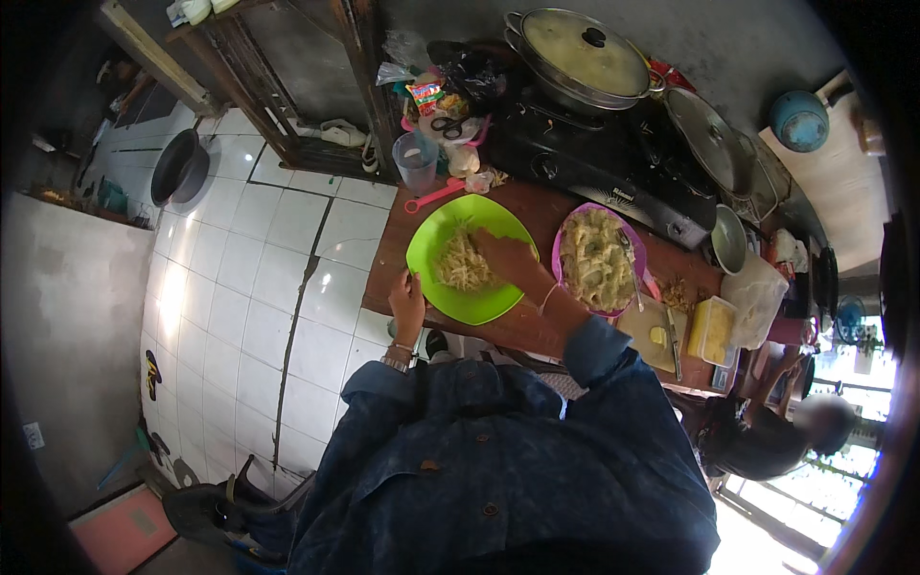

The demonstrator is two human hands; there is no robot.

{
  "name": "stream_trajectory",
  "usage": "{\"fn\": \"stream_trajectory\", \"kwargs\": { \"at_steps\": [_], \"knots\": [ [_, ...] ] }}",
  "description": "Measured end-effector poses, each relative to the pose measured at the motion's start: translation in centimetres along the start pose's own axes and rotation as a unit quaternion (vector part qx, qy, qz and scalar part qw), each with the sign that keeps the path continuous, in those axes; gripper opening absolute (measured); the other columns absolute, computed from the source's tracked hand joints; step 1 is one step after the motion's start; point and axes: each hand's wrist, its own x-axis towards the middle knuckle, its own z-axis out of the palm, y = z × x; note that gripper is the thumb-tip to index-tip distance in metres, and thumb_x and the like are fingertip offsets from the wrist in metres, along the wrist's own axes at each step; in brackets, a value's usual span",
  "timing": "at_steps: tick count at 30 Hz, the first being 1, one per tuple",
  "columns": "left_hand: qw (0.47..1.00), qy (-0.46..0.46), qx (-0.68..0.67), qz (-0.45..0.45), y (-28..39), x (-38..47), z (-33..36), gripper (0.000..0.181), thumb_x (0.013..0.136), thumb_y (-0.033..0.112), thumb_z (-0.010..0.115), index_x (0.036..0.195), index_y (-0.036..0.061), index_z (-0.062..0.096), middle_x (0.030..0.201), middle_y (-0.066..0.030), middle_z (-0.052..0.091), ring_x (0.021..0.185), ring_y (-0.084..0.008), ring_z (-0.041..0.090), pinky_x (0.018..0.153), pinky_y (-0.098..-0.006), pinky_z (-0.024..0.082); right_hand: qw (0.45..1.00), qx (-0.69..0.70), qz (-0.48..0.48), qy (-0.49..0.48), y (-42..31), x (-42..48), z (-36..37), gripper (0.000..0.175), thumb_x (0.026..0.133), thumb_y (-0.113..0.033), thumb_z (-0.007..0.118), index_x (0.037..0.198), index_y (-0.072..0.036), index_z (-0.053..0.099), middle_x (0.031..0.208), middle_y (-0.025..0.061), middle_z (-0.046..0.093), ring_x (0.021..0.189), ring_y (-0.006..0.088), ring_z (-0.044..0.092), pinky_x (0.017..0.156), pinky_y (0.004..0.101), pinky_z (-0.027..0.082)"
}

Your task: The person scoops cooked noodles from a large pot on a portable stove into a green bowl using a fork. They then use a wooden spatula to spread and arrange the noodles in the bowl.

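Note:
My left hand grips the near left rim of a bright green plastic bowl on the wooden table. Pale shredded food is heaped in the bowl. From the right, my right hand reaches over the rim with its fingers at the shreds; the back of the hand hides the fingertips. Just right of it stands a pink-purple bowl full of a thick, pale, lumpy mash, with a metal spoon resting in it.
Behind the bowls is a black Rinmai gas stove bearing a lidded steel pot. A knife lies on a cutting board near a tub of yellow food. At left stands a clear plastic cup. Another person is at far right.

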Motion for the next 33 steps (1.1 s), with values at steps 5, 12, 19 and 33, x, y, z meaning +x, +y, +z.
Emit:
{"fn": "stream_trajectory", "kwargs": {
  "at_steps": [5, 12, 19, 33],
  "knots": [
    [0.999, -0.011, -0.031, -0.012, 2.3, -0.6, 0.3, 0.033, 0.094, 0.018, 0.049, 0.116, -0.0060, 0.053, 0.077, -0.0112, 0.065, 0.054, -0.0108, 0.059, 0.043, -0.0251, 0.048, 0.991, -0.103, 0.074, 0.037, -4.1, -3.0, 1.0, 0.045, 0.081, -0.011, 0.053, 0.125, -0.010, 0.043, 0.117, 0.0087, 0.058, 0.080, 0.0285, 0.066, 0.057, 0.0385, 0.055],
    [0.999, -0.034, -0.024, -0.009, 1.9, 0.1, 0.4, 0.033, 0.095, 0.018, 0.048, 0.117, -0.0054, 0.054, 0.072, -0.0106, 0.065, 0.049, -0.0113, 0.059, 0.040, -0.0255, 0.048, 0.998, -0.026, 0.046, 0.033, 0.6, -0.3, 2.5, 0.055, 0.081, -0.019, 0.055, 0.132, -0.009, 0.038, 0.126, 0.0168, 0.050, 0.079, 0.0315, 0.066, 0.060, 0.0398, 0.055],
    [0.997, -0.048, -0.054, 0.000, 1.5, 0.0, 0.1, 0.039, 0.096, 0.026, 0.048, 0.120, -0.0039, 0.053, 0.068, -0.0065, 0.062, 0.049, -0.0098, 0.057, 0.041, -0.0245, 0.049, 0.989, 0.125, 0.030, 0.071, 1.8, -1.8, 3.3, 0.049, 0.086, -0.019, 0.049, 0.133, -0.014, 0.037, 0.105, 0.0168, 0.062, 0.080, 0.0305, 0.067, 0.065, 0.0433, 0.053],
    [0.998, -0.047, -0.043, -0.004, 0.3, 0.5, -0.3, 0.034, 0.095, 0.021, 0.048, 0.115, -0.0053, 0.055, 0.065, -0.0112, 0.063, 0.045, -0.0155, 0.060, 0.040, -0.0277, 0.050, 0.902, 0.397, 0.161, -0.050, 0.4, -1.1, -2.1, 0.055, 0.087, -0.025, 0.051, 0.137, -0.013, 0.031, 0.106, 0.0098, 0.063, 0.078, 0.0234, 0.067, 0.064, 0.0431, 0.054]
  ]
}}
